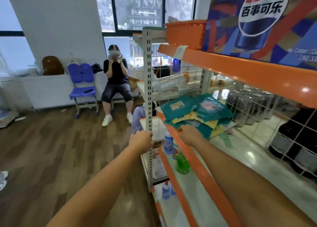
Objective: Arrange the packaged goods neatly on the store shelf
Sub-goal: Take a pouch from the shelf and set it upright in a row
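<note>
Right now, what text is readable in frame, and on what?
"百事可乐": poster above the top shelf.
"10": paper tag on the orange shelf edge.
Small white print at the poster's lower right: blurred, unreadable.
Labels on the teal packages and bottles: too blurred.

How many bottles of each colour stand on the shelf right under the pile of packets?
White bottles with blue labels: 2
Green bottle: 1
Total: 3
</note>
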